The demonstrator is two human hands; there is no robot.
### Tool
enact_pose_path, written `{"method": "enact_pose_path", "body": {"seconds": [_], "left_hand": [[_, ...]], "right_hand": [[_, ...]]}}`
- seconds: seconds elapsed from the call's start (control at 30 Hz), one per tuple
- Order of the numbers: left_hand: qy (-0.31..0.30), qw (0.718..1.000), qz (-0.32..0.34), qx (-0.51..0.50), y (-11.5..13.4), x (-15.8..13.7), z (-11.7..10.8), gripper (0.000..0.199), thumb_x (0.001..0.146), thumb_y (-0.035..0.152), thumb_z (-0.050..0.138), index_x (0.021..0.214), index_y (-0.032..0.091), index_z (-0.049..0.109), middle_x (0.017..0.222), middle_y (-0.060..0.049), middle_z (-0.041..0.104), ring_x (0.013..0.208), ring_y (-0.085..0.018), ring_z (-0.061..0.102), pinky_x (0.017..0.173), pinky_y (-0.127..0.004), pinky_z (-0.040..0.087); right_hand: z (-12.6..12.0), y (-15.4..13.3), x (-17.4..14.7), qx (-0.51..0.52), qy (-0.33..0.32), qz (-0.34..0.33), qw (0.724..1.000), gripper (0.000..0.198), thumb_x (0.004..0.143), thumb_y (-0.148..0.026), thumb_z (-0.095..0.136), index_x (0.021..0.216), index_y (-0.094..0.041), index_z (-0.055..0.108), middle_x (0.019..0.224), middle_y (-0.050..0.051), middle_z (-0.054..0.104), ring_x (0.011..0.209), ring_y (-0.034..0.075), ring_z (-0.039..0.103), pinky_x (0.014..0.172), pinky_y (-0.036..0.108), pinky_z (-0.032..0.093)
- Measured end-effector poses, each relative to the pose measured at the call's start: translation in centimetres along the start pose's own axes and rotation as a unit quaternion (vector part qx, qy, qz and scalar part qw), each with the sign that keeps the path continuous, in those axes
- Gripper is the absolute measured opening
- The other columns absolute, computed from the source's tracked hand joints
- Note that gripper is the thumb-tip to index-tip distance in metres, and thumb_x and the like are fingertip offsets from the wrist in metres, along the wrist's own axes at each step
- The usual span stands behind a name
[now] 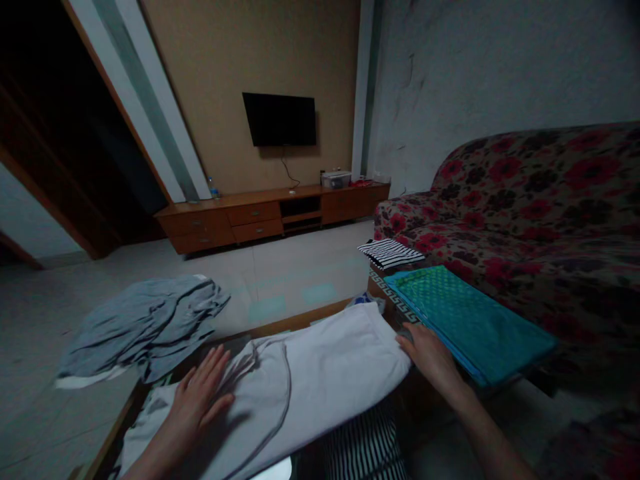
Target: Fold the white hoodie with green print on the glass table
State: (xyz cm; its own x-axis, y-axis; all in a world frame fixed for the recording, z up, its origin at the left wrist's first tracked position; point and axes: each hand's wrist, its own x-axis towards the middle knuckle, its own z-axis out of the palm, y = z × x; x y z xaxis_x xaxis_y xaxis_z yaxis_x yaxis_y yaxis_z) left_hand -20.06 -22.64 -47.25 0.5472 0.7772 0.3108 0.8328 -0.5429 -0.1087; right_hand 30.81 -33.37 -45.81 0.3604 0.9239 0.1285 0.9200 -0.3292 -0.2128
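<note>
A white garment (345,363) with a thin grey trim line lies spread over a low table in front of me, folded into a long shape. Its left part is wrinkled and bunched. My left hand (203,390) is over that left part with fingers stretched out and thumb apart. At the garment's right end, my right hand (427,353) touches the edge, its thumb and fingers apart. Under the near edge, a black-and-white striped cloth (367,443) shows in part.
A grey garment (150,320) drapes beyond the table's left corner. On the right lie folded teal cloth (475,320) and a striped folded cloth (393,253), beside a floral sofa (540,193). Across the floor stand a wooden TV cabinet (200,223) and a wall-mounted television (280,120).
</note>
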Motion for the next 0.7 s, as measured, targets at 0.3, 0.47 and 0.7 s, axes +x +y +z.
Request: {"method": "enact_pose_path", "body": {"seconds": [0.3, 0.47, 0.7], "left_hand": [[-0.07, 0.992, 0.099, -0.02, 6.1, 2.8, 0.2, 0.065, 0.09, 0.053, 0.043, 0.146, 0.023, 0.032, 0.152, -0.011, 0.03, 0.138, -0.025, 0.032, 0.109, -0.043, 0.032], [-0.088, 0.992, 0.085, -0.008, 7.8, 2.2, -0.2, 0.067, 0.089, 0.055, 0.044, 0.145, 0.02, 0.033, 0.153, -0.012, 0.026, 0.141, -0.026, 0.025, 0.112, -0.046, 0.027], [-0.077, 0.995, -0.048, -0.045, 10.1, 4.3, 0.0, 0.045, 0.095, 0.037, 0.036, 0.137, 0.023, 0.046, 0.15, -0.013, 0.035, 0.138, -0.029, 0.032, 0.104, -0.053, 0.033]], "right_hand": [[1.6, -1.0, -2.1, -0.032, -0.014, 0.077, 0.996, 0.048, 0.093, -0.049, 0.037, 0.115, -0.013, 0.059, 0.108, 0.02, 0.062, 0.105, 0.031, 0.058, 0.079, 0.039, 0.047], [1.4, -1.9, -2.0, -0.011, -0.051, 0.085, 0.995, 0.047, 0.091, -0.049, 0.043, 0.11, -0.009, 0.058, 0.107, 0.022, 0.063, 0.103, 0.032, 0.06, 0.079, 0.039, 0.046], [0.5, -0.1, -0.4, 0.051, -0.146, 0.049, 0.987, 0.046, 0.085, -0.046, 0.053, 0.114, -0.011, 0.055, 0.102, 0.017, 0.068, 0.1, 0.028, 0.065, 0.078, 0.034, 0.045]]}}
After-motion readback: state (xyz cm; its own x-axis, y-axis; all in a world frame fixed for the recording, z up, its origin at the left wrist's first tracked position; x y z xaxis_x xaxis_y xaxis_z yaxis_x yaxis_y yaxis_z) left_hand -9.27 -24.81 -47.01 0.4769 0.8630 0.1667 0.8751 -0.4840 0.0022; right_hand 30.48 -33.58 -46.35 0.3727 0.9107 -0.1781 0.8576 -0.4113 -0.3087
